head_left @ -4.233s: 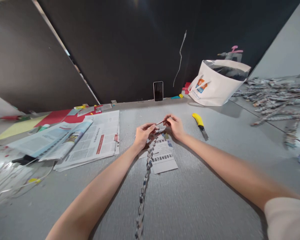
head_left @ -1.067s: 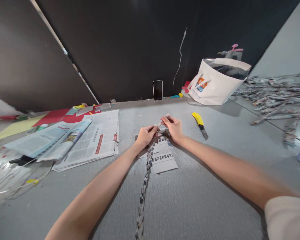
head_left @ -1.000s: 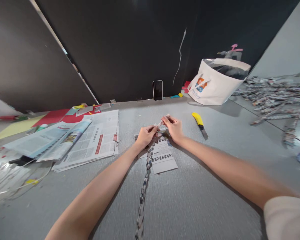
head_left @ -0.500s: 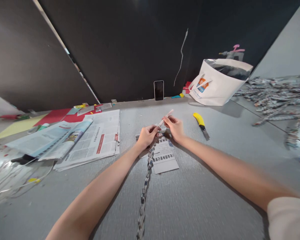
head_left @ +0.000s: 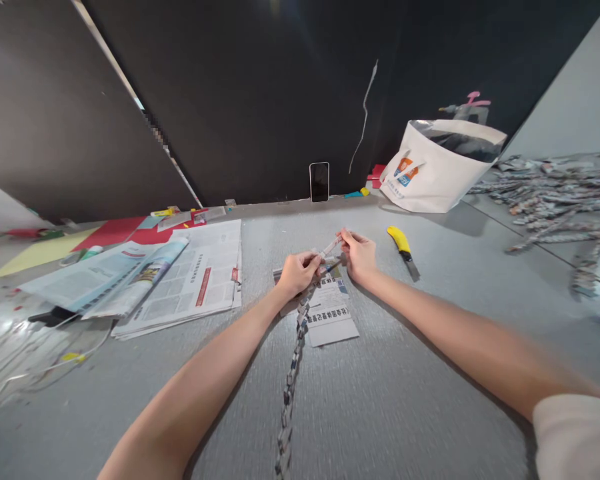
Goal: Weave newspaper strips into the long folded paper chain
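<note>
My left hand (head_left: 300, 272) is closed, thumb and fingers pinching the near end of a narrow folded newspaper strip (head_left: 331, 247). From beneath that hand a braided paper chain (head_left: 289, 383) runs down the table toward me. My right hand (head_left: 359, 254) pinches the strip's other end, up and to the right of the left. Under both hands lie cut newspaper pieces (head_left: 333, 329) with printed characters. The exact join between strip and chain is hidden by the left fingers.
A yellow-handled knife (head_left: 399, 244) lies right of my hands. Folded newspapers (head_left: 180, 280) are stacked at left. A phone (head_left: 319, 182) leans on the dark wall. A white bag (head_left: 437, 170) stands at back right, beside a heap of paper chains (head_left: 560, 193).
My right hand has shifted slightly right and toward me. The strip's far end, which stuck out past the right fingers, is now at those fingertips. The left hand has hardly moved.
</note>
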A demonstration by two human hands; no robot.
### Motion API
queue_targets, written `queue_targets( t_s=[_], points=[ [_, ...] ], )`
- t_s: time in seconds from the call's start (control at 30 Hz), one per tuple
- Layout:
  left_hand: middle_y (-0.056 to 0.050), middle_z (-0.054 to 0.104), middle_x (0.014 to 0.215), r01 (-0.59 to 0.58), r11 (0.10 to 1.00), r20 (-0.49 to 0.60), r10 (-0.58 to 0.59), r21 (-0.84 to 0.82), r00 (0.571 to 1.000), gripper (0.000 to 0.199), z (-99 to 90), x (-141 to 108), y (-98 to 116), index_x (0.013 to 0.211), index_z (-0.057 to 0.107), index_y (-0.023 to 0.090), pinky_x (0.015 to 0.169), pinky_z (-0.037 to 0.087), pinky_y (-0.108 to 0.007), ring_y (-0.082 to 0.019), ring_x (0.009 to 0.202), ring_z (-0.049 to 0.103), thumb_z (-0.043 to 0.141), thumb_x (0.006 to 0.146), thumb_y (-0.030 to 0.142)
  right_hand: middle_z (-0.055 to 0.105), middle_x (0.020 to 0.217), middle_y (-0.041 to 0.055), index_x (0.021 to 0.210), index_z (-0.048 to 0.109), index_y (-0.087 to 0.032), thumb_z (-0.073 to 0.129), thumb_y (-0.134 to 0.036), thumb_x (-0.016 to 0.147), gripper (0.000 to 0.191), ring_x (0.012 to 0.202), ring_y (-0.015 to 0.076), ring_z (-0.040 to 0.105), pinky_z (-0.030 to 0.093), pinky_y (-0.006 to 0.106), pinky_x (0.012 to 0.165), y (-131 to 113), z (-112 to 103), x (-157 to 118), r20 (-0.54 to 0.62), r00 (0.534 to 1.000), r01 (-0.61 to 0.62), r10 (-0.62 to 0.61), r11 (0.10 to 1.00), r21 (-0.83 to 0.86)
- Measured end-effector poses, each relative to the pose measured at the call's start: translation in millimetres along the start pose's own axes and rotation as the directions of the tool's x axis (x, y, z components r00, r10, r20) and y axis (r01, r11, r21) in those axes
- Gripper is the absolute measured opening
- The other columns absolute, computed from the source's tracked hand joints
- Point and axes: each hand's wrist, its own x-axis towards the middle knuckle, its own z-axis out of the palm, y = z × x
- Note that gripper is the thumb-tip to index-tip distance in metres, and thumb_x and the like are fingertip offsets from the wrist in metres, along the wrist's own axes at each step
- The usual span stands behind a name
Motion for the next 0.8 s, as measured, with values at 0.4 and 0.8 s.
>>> queue_targets(
  t_s=[0.4, 0.8],
  points=[
    [0.000, 0.057, 0.058, 0.065, 0.985, -0.064, -0.076, -0.161, 0.995, 0.035, -2.7, -2, 1, 0.079, 0.072, 0.016, 0.053, 0.040, -0.024, -0.010, 0.053, 0.051, 0.068, 0.091, 0.048, 0.057, 0.066, -0.0010, 0.075, 0.071, -0.021, 0.084, -0.052, 0.073, 0.034, 0.055, 0.0112, 0.040, 0.030, 0.030, 0.051, 1, -7, 15, -0.079, 0.996, -0.021, 0.034, 0.987, 0.158],
    [0.003, 0.054, 0.063, 0.073, 0.967, 0.036, -0.066, -0.242, 0.997, 0.056, -2.7, -4, 8, 0.112, 0.077, 0.013, 0.054, 0.038, -0.025, -0.008, 0.051, 0.039, 0.070, 0.088, 0.063, 0.060, 0.064, -0.0002, 0.072, 0.074, -0.019, 0.081, -0.054, 0.083, 0.037, 0.058, 0.0117, 0.047, 0.039, 0.029, 0.057, -17, 3, -13, 0.228, 0.971, 0.068, -0.065, 0.998, -0.009]
  ],
)
